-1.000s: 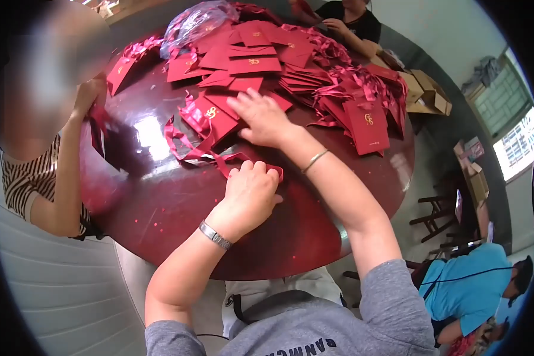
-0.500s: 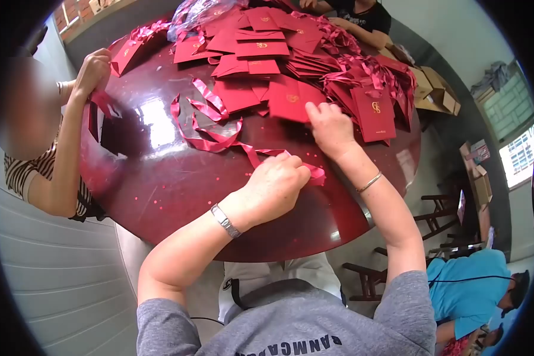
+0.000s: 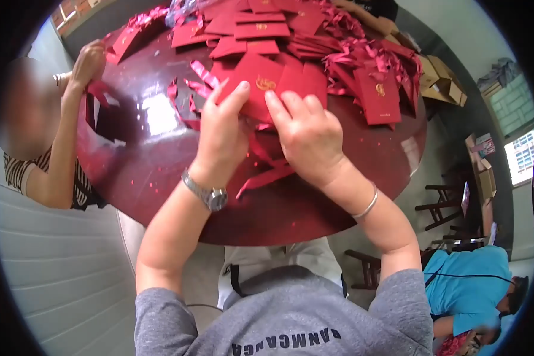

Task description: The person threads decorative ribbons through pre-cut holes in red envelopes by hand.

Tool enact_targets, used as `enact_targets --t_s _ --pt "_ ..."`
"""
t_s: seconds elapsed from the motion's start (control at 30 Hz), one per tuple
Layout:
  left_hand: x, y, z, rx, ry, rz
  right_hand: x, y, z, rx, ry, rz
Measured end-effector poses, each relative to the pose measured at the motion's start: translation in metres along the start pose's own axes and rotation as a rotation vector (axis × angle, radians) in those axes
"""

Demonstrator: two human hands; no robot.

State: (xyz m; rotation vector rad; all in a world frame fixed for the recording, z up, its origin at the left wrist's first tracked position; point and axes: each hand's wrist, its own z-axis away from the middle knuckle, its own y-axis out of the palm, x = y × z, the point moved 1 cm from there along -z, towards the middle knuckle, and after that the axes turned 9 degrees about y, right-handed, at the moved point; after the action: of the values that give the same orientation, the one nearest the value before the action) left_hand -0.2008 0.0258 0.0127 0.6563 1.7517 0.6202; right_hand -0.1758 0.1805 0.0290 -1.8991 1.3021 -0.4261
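Note:
A flat red gift bag [image 3: 252, 77] with a gold emblem is held up over the table's near half. My left hand [image 3: 222, 133] grips its left side, with the thumb on the front. My right hand [image 3: 311, 136] is at its lower right, index finger laid across the front near the emblem and the other fingers curled. Below the bag, between my hands, a red ribbon [image 3: 267, 178] trails over the tabletop. More loose ribbon [image 3: 202, 77] lies beyond my left hand.
Many red bags [image 3: 261, 29] and ribbons are piled on the round dark table [image 3: 178, 202]. At the left a person's hand [image 3: 91, 62] holds ribbon by another bag. Behind the pile, a person's forearm [image 3: 362, 15] reaches in. Cardboard boxes [image 3: 436, 80] stand at the right.
My right hand has brought the bag nearer, down and left. My left hand has gone up from the ribbon's end to the bag's left side. The ribbon's near end has shifted left.

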Motion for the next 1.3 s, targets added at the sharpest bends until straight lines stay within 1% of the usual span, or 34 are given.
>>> enact_targets --t_s 0.03,0.07,0.1,0.13,0.2,0.23,0.27,0.33,0.37,0.4,0.47,0.5,0.53,0.6,0.63,0.67,0.73,0.77,0.8,0.87,0.9,0.93,0.97,1.0,1.07,1.13,1.17,1.2,1.27,1.3 --pt "0.008 -0.01 -0.009 -0.118 0.072 -0.01 0.001 0.0 -0.004 -0.011 -0.033 -0.098" --pt "0.0 -0.007 -0.01 -0.206 0.107 0.029 0.001 -0.002 -0.011 -0.029 -0.069 -0.193" --pt "-0.009 -0.011 -0.015 -0.193 0.177 -0.004 -0.004 -0.011 -0.015 0.022 -0.055 -0.404" --pt "-0.02 -0.02 -0.022 -0.176 0.248 -0.036 -0.013 -0.008 -0.017 -0.069 -0.051 -0.584" --pt "-0.044 -0.032 -0.035 -0.184 0.346 -0.014 -0.031 -0.002 -0.008 -0.176 0.092 -0.68" --pt "-0.053 -0.043 -0.044 -0.162 0.333 0.067 -0.031 -0.007 0.001 -0.045 0.102 -0.658" --pt "-0.061 -0.051 -0.047 -0.197 0.33 0.074 -0.025 -0.006 0.012 0.093 -0.032 -0.696" --pt "-0.071 -0.062 -0.049 -0.094 0.265 0.033 -0.003 -0.008 0.032 0.38 -0.268 -0.705" --pt "-0.071 -0.064 -0.053 -0.141 0.248 -0.001 0.011 -0.008 0.038 0.383 -0.292 -0.683" --pt "-0.07 -0.067 -0.055 -0.146 0.246 0.001 0.024 -0.007 0.041 0.382 -0.314 -0.658" --pt "-0.067 -0.068 -0.058 0.026 0.107 0.032 0.031 0.004 0.048 0.433 -0.275 -0.665" --pt "-0.065 -0.069 -0.056 0.071 0.054 -0.01 0.029 0.008 0.052 0.492 -0.294 -0.669" --pt "-0.064 -0.061 -0.05 0.075 0.055 -0.012 0.025 0.01 0.055 0.55 -0.314 -0.673" --pt "-0.059 -0.04 -0.037 0.214 -0.072 0.085 0.008 0.003 0.059 0.52 -0.235 -0.641" --pt "-0.054 -0.043 -0.038 0.295 -0.119 0.062 -0.006 -0.002 0.058 0.656 -0.183 -0.397" --pt "-0.053 -0.04 -0.035 0.293 -0.119 0.067 -0.028 -0.001 0.06 0.614 -0.102 -0.375" --pt "-0.043 -0.024 -0.021 0.492 -0.286 -0.109 -0.076 0.009 0.064 0.383 -0.048 -0.511" --pt "-0.037 -0.017 -0.013 0.557 -0.295 -0.202 -0.1 0.024 0.073 0.442 0.311 -0.612" --pt "-0.027 -0.011 -0.007 0.633 -0.314 -0.303 -0.117 0.03 0.076 0.375 0.351 -0.628" --pt "-0.01 -0.002 0.003 0.765 -0.419 -0.564 -0.119 0.021 0.069 0.379 0.738 -0.944" --pt "-0.002 0.0 0.006 0.74 -0.445 -0.636 -0.11 0.018 0.067 0.287 0.885 -1.197" --pt "0.005 0.0 0.007 0.713 -0.472 -0.711 -0.101 0.017 0.067 0.276 0.898 -1.2" --pt "0.01 -0.001 0.007 0.669 -0.476 -0.679 -0.092 0.018 0.068 0.275 0.914 -1.316" --pt "0.011 -0.001 0.006 0.68 -0.483 -0.686 -0.085 0.017 0.068 0.271 0.924 -1.433" --pt "0.008 -0.001 0.005 0.572 -0.477 -0.616 -0.079 0.007 0.061 0.254 0.96 -1.423" --pt "0.008 -0.002 0.005 0.553 -0.45 -0.617 -0.08 0.002 0.056 0.079 0.901 -1.385" --pt "0.006 -0.001 0.005 0.566 -0.44 -0.649 -0.078 0.001 0.052 -0.004 0.782 -1.15" --pt "0.006 0.001 0.005 0.579 -0.429 -0.68 -0.075 0.005 0.05 -0.044 0.755 -1.15" --pt "0.003 0.009 0.011 0.589 -0.414 -0.661 -0.068 0.005 0.042 -0.031 0.634 -0.941" --pt "-0.002 0.014 0.013 0.721 -0.114 -0.978 -0.064 0.003 0.037 -0.011 0.638 -0.894"
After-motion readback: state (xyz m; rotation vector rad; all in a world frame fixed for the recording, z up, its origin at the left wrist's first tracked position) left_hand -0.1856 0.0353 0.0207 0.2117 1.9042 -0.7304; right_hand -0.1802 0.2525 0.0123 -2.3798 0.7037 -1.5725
